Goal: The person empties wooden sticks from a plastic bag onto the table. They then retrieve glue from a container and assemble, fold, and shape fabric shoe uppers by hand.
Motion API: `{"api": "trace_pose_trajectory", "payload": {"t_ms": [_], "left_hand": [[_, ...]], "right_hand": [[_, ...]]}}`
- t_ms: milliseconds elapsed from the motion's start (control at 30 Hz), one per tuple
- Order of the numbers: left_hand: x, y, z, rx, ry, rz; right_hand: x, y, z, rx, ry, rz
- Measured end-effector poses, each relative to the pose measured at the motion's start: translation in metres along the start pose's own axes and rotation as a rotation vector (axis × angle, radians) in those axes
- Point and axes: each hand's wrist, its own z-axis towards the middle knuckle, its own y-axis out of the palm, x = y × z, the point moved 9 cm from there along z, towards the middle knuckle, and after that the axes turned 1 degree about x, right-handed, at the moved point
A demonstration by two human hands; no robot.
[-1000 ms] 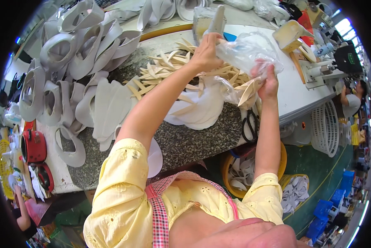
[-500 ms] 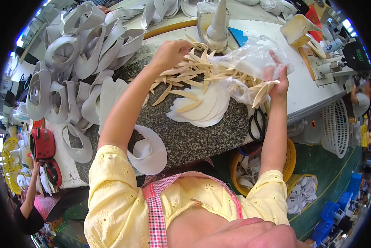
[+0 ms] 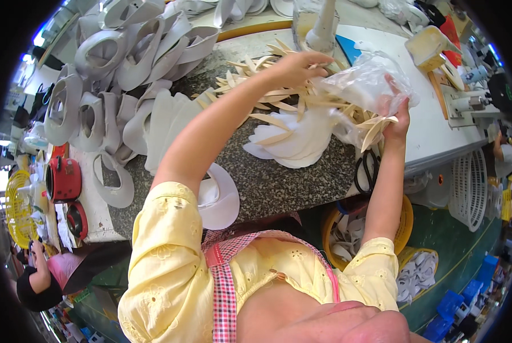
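My right hand [image 3: 398, 117] grips a clear plastic bag [image 3: 376, 80], with a few tan crescent-shaped strips [image 3: 374, 130] showing by its fingers. Some strips also show through the film. Beside the bag's left side, my left hand [image 3: 301, 67] hovers over a loose pile of tan strips [image 3: 247, 70]. Its fingers reach toward the bag, apart and partly bent, with nothing visible in them. Below the pile lies a fanned stack of white curved sheets [image 3: 301, 143]. My left forearm passes over part of the pile and hides it.
Grey-white visor pieces [image 3: 99, 54] are heaped at the left, and one visor [image 3: 224, 200] lies at the near edge of the speckled tabletop [image 3: 301, 191]. Black-handled scissors [image 3: 367, 170] lie at right. A post on a block [image 3: 322, 31] stands behind the pile. Yellow baskets [image 3: 403, 226] stand below.
My left hand has moved right from above the pile to the bag's side, its fingers stretching out more. My right hand keeps hold of the bag. The whole view has shifted slightly.
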Motion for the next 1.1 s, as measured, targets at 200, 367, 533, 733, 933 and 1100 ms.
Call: {"api": "trace_pose_trajectory", "payload": {"t_ms": [200, 367, 533, 733, 933, 1100], "left_hand": [[0.015, 0.031, -0.008, -0.016, 0.085, 0.238], [-0.038, -0.067, -0.044, 0.327, -0.356, 0.126], [0.042, -0.049, -0.065, 0.531, 0.355, 0.925], [0.083, 0.057, -0.028, 0.107, 0.253, 0.167], [0.057, 0.076, -0.019, 0.126, -0.012, -0.221], [0.039, 0.006, -0.023, 0.494, 0.024, -0.602]], "right_hand": [[0.011, 0.008, 0.001, 0.08, 0.041, -0.124], [-0.004, -0.028, -0.004, 0.179, 0.033, -0.021], [0.007, 0.0, 0.009, 0.191, 0.046, -0.04], [-0.008, 0.013, -0.008, 0.275, -0.152, -0.281], [-0.034, -0.003, -0.027, 0.325, -0.264, -0.87], [-0.019, -0.061, -0.015, 0.62, -0.091, -0.194]]}}
